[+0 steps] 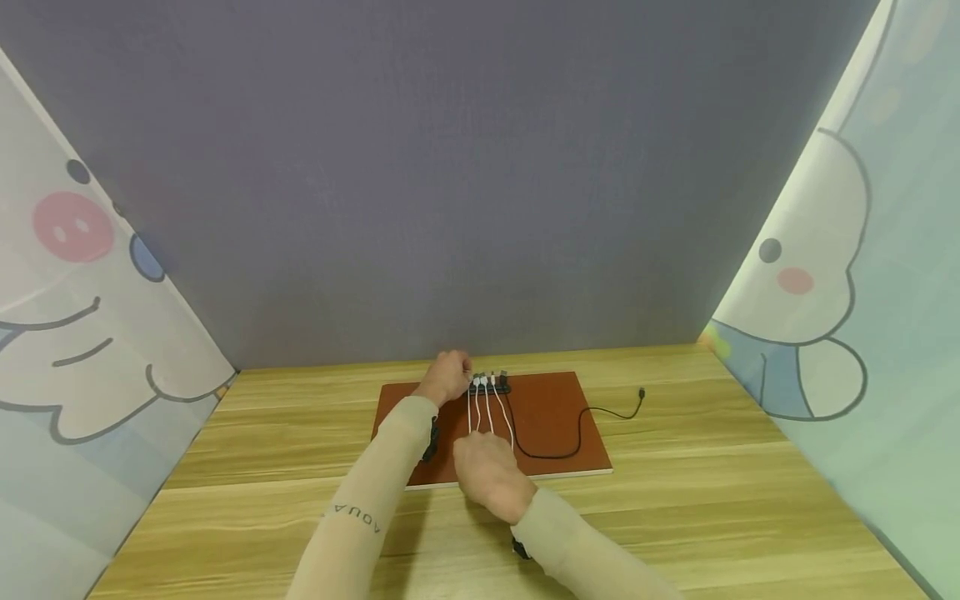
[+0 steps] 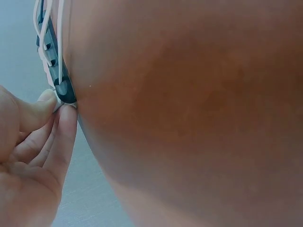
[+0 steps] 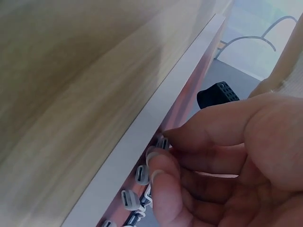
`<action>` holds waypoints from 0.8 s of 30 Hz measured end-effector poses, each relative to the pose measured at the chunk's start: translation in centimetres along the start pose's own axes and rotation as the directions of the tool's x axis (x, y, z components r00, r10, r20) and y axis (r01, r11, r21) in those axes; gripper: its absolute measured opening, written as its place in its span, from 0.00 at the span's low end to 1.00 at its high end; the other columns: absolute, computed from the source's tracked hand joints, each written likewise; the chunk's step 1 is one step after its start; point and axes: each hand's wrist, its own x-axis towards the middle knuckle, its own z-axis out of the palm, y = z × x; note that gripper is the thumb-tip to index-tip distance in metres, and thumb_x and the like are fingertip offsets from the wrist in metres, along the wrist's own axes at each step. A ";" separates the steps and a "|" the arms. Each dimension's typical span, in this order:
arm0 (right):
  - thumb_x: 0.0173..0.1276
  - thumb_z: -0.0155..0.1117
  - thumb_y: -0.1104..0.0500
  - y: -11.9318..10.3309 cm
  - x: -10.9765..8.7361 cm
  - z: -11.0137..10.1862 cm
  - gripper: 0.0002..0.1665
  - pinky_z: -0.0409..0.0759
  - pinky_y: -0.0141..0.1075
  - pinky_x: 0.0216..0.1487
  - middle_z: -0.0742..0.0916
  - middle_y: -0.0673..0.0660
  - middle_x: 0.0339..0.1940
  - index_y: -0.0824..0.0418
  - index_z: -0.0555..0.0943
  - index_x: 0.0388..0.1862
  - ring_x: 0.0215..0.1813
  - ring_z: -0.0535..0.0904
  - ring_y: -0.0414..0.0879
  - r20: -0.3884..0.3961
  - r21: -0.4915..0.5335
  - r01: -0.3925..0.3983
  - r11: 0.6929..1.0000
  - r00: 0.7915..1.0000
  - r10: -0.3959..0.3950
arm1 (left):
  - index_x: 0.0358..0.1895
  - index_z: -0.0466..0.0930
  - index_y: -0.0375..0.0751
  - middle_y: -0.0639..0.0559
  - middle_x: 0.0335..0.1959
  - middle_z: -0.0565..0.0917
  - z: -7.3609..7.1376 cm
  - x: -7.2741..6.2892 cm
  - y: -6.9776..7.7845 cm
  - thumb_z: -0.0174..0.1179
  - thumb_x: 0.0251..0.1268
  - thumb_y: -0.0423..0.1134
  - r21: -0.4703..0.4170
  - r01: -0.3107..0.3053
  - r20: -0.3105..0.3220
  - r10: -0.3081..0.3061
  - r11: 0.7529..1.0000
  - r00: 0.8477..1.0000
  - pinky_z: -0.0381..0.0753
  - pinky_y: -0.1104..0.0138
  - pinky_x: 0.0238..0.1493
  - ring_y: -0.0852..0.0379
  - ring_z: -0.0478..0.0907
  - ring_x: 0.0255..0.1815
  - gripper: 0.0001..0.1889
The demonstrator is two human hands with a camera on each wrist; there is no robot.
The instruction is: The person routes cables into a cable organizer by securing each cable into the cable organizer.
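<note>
A black cable holder strip [image 1: 491, 389] lies near the back edge of a reddish-brown board [image 1: 551, 417], with several white cables [image 1: 489, 410] and one black cable [image 1: 551, 457] running forward from it. At its left end my left hand [image 1: 447, 377] pinches a white cable plug [image 2: 59, 102] between thumb and fingertips; most of the plug is hidden. By the board's front edge, my right hand [image 1: 487, 471] pinches a small cable connector [image 3: 163, 143] between thumb and fingers. Beside it, more light-coloured connectors [image 3: 130, 199] sit in a row along that edge.
The board rests on a wood-grain table [image 1: 720, 467]. The black cable's loose end [image 1: 641, 393] lies on the table, right of the board. A grey panel [image 1: 465, 183] stands behind, and cartoon-printed curtains [image 1: 885, 275] hang at both sides.
</note>
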 end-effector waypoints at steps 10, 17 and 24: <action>0.63 0.71 0.68 0.0 -0.1 -0.3 0.21 0.68 0.32 0.14 0.73 0.48 0.13 0.54 0.74 0.15 0.16 0.66 0.38 0.052 0.098 -0.044 0.994 0.998 0.039 | 0.56 0.83 0.33 0.40 0.49 0.84 0.0 -0.2 -0.5 0.60 0.75 0.34 -0.033 0.030 -0.026 -0.031 0.999 0.999 0.83 0.54 0.44 0.44 0.82 0.46 0.13; 0.61 0.70 0.70 0.2 -0.3 -0.2 0.23 0.63 0.32 0.14 0.70 0.47 0.12 0.54 0.72 0.14 0.16 0.62 0.39 0.041 0.175 -0.041 0.984 0.999 0.035 | 0.61 0.81 0.33 0.39 0.52 0.84 -0.3 -0.7 -0.3 0.60 0.75 0.35 -0.027 0.034 -0.020 -0.035 0.999 0.999 0.83 0.55 0.46 0.44 0.83 0.48 0.16; 0.63 0.68 0.71 0.3 -0.4 0.0 0.24 0.58 0.30 0.13 0.66 0.46 0.10 0.54 0.71 0.13 0.15 0.59 0.38 0.029 0.178 -0.013 0.984 1.000 0.008 | 0.61 0.79 0.32 0.39 0.50 0.84 -0.5 -1.2 -0.2 0.60 0.74 0.34 -0.041 0.045 -0.015 -0.046 0.998 0.999 0.82 0.56 0.44 0.46 0.83 0.44 0.17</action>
